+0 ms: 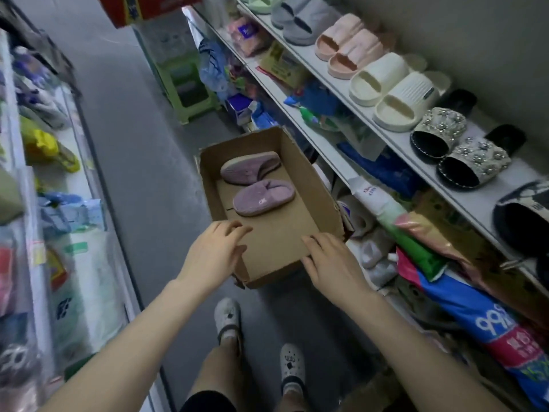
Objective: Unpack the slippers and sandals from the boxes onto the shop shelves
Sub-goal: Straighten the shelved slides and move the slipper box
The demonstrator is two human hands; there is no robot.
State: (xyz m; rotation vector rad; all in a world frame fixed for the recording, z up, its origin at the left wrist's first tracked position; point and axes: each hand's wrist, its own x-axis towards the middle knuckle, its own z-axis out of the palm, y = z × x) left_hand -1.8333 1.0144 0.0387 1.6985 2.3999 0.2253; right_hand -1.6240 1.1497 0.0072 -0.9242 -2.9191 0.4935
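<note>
2 purple slippers [263, 197] in 1 box [315, 185]; L hand [214, 251], R hand [332, 260] w/ grip on rim.

Dark slipper [531, 221] is cut off by right edge. Green slides [261, 1] and red carton [148, 7] are cut off at top. Left-shelf goods [26, 179] are blurred, can't identify them. Small print on blue sack [490, 322] is unreadable. Cardboard box [267, 233] underside is hidden. Right hand [332, 263] covers its near corner, so grip there is unclear.
</note>
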